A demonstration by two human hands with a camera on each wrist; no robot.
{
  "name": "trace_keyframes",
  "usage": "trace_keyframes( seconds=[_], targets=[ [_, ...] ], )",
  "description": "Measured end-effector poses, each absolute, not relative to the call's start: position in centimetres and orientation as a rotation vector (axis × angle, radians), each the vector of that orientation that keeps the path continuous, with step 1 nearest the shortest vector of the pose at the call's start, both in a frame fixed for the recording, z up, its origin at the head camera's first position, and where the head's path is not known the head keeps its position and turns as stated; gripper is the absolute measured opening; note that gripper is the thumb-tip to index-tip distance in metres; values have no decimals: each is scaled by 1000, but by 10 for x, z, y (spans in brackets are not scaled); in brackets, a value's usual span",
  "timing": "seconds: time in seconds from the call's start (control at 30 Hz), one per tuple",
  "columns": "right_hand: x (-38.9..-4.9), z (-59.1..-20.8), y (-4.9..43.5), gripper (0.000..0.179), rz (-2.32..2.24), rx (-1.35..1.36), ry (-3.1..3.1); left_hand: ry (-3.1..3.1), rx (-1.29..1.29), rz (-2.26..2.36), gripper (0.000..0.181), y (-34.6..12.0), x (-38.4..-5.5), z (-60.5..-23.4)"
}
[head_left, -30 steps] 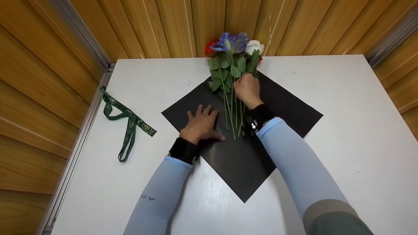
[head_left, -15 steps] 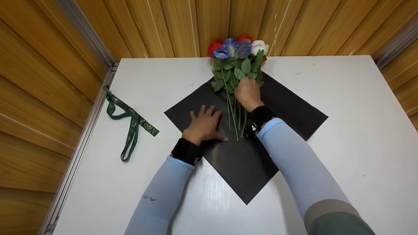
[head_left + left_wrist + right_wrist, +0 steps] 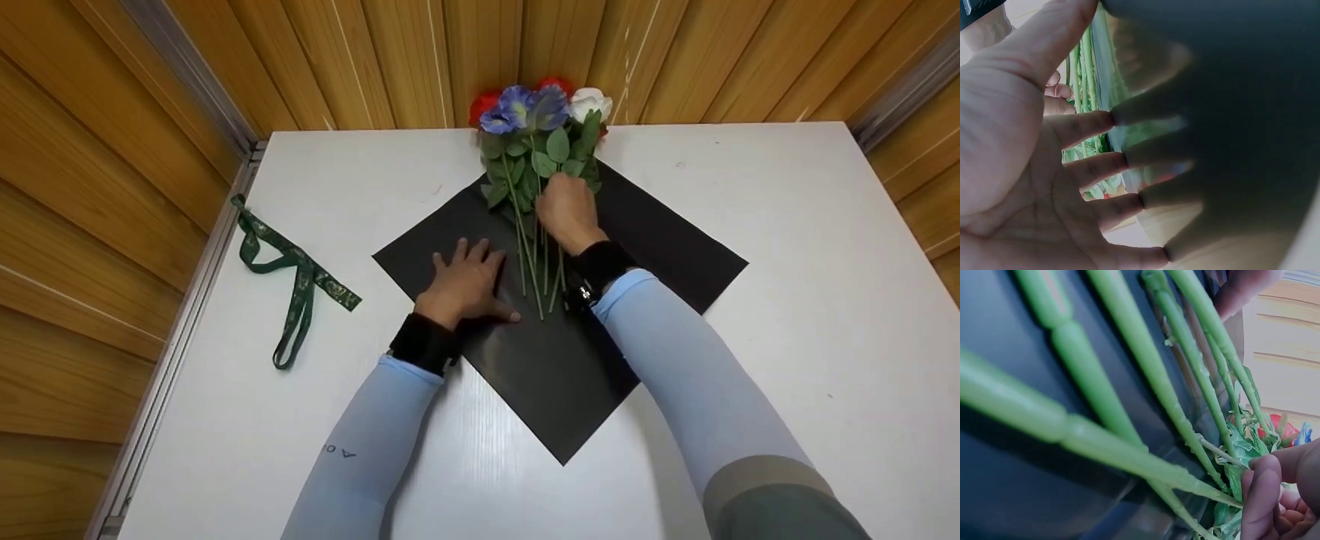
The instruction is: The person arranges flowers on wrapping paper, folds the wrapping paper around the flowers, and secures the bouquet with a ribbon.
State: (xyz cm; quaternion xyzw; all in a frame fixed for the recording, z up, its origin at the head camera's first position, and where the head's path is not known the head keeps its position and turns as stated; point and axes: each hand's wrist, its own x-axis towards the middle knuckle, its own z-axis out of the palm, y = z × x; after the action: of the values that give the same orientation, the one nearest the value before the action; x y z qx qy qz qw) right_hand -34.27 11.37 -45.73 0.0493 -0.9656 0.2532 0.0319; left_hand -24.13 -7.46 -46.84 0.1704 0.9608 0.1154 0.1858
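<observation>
A bunch of artificial flowers lies on black wrapping paper (image 3: 559, 397), heads toward the back wall. It has a blue-purple flower (image 3: 514, 110), a white rose (image 3: 591, 103), red blooms (image 3: 484, 105) and green leaves. Its long green stems (image 3: 1134, 354) spread toward the person. High on the stems, below the leaves, the right hand (image 3: 568, 210) pinches a stem between thumb and curled fingers, as the right wrist view shows. The left hand (image 3: 461, 289) rests on the paper left of the stems, fingers spread and straight, with fingertips touching the paper in the left wrist view.
A dark green patterned ribbon (image 3: 300, 277) lies loosely looped on the white table (image 3: 810, 315) at the left. Wood-patterned panels (image 3: 390, 60) stand behind and beside the table. A metal rail (image 3: 180, 337) runs along its left edge.
The blue-purple flower has come slightly toward the person, and a red bloom behind it now shows. Both hands keep nearly the same places; the head view shifts a little.
</observation>
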Motion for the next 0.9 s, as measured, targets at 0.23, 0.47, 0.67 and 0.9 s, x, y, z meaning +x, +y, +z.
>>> trace_keyframes(
  seconds=[0.23,0.47,0.67,0.9],
  targets=[
    [-331,-451,119,45,774,192,-2913,2697,507,372,111,-76,-243,-463],
    [-300,-441,142,25,756,381,-2908,2730,615,468,95,-88,-233,-455],
    [-258,-434,175,15,740,571,-2934,2683,819,460,65,-94,-201,-446],
    [-204,-444,216,26,609,867,-2996,2602,954,426,81,-93,-166,-458]
  ],
)
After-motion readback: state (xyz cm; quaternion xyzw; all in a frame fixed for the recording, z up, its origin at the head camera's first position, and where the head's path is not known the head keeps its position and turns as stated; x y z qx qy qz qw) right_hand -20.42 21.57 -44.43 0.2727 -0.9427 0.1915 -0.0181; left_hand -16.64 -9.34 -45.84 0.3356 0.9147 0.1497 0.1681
